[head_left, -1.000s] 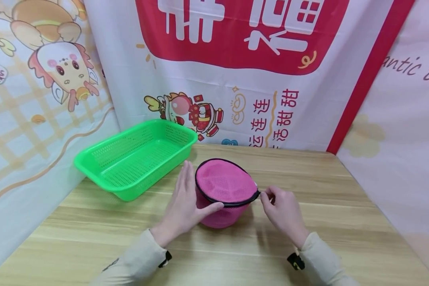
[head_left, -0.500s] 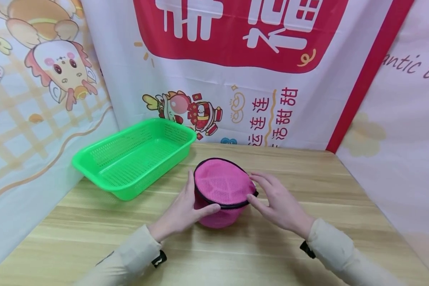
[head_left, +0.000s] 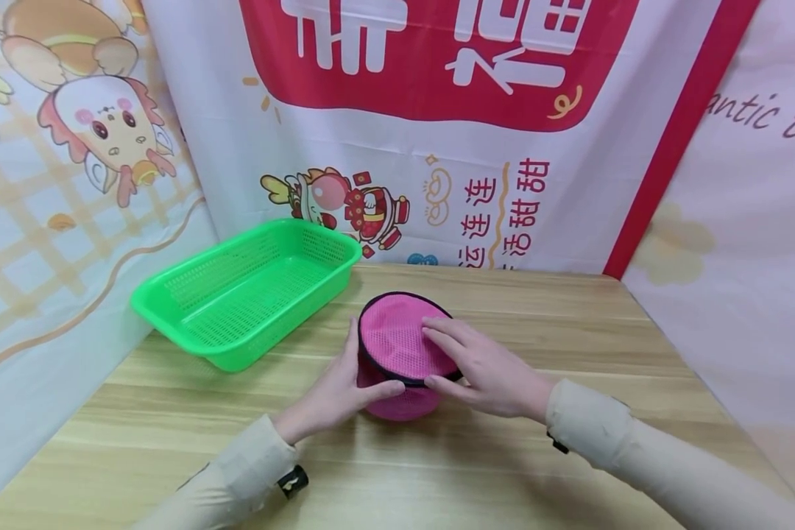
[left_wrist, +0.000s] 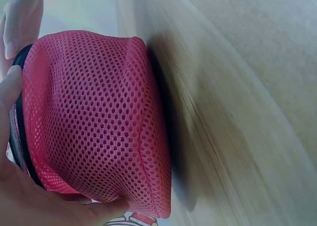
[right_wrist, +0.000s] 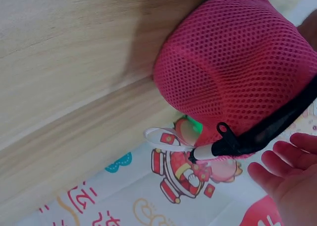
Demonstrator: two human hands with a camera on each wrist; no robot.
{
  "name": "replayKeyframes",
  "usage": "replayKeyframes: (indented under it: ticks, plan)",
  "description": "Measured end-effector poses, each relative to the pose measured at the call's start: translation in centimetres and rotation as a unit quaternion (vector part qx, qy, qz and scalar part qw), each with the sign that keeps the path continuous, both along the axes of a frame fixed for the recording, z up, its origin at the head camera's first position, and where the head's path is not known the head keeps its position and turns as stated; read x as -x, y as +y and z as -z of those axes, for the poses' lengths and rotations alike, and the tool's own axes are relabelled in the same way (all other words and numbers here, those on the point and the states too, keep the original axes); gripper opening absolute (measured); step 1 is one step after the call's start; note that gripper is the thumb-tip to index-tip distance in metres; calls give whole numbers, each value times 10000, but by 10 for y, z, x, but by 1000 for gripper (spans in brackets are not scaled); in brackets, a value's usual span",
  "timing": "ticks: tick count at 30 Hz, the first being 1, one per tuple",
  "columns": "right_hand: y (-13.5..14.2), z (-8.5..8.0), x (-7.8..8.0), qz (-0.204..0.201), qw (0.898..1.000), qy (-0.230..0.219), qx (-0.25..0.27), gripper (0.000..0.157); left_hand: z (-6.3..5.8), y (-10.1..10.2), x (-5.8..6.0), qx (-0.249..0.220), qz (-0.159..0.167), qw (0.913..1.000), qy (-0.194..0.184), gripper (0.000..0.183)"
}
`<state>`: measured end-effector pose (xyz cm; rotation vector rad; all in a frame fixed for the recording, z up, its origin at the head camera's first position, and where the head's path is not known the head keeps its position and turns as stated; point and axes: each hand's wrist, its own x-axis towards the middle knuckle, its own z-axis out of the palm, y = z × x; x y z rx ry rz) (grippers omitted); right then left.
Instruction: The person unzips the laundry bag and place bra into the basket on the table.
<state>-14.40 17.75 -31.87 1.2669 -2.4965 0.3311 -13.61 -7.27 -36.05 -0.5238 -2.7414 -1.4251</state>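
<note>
A round pink mesh laundry bag [head_left: 397, 335] with a black zipped rim stands upright on the wooden table. My left hand [head_left: 334, 390] holds its left side, thumb on the near rim and fingers around the far side. Over the right part of its top lies my right hand [head_left: 480, 364], fingers extended, thumb at the front rim. In the right wrist view the black zip pull [right_wrist: 227, 141] sits at the rim's end beside a white loop tag [right_wrist: 166, 139]. The left wrist view shows the bag's mesh wall [left_wrist: 99, 112] bulging, its base on the table.
A green perforated plastic basket [head_left: 265, 346] stands at the back left of the table [head_left: 570, 331]. Behind it hangs a printed cloth [head_left: 384, 140] in white and red, with more patterned cloth at both sides.
My right hand has let go of the zip pull at the bag's right and moved left onto its top. My left hand keeps its hold.
</note>
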Motion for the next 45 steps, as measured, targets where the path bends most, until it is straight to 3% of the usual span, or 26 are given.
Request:
replayKeyframes:
  ticks: [5,10,15,19,22,26,28,36,45]
  plan:
    - [-7,4,3,-53,9996,-73,-281,71,-15,1,-9,-415,318,9986,84,113]
    - [-11,6,5,-155,9992,72,-369,71,-29,1,-15,-538,526,9970,153,110]
    - [-14,7,7,-352,9979,408,-358,69,-29,0,-11,-827,801,9919,531,105]
    - [-14,7,8,-487,9962,653,-311,67,-16,-2,0,-946,844,9891,743,104]
    - [-14,8,9,-532,9955,700,-354,66,-15,-2,0,-1063,848,9884,675,103]
    - [-14,9,10,-583,9939,812,-464,63,-31,-1,-12,-1182,898,9879,450,101]
    - [-16,9,9,-587,9927,895,-548,61,-33,-1,-14,-1094,843,9897,368,100]
    - [-23,8,7,-691,9802,1467,-1140,58,-31,0,-16,-1192,617,9909,-85,90]
    - [-32,10,5,-633,9778,1620,-1166,59,-31,3,-17,-1460,587,9875,-76,79]
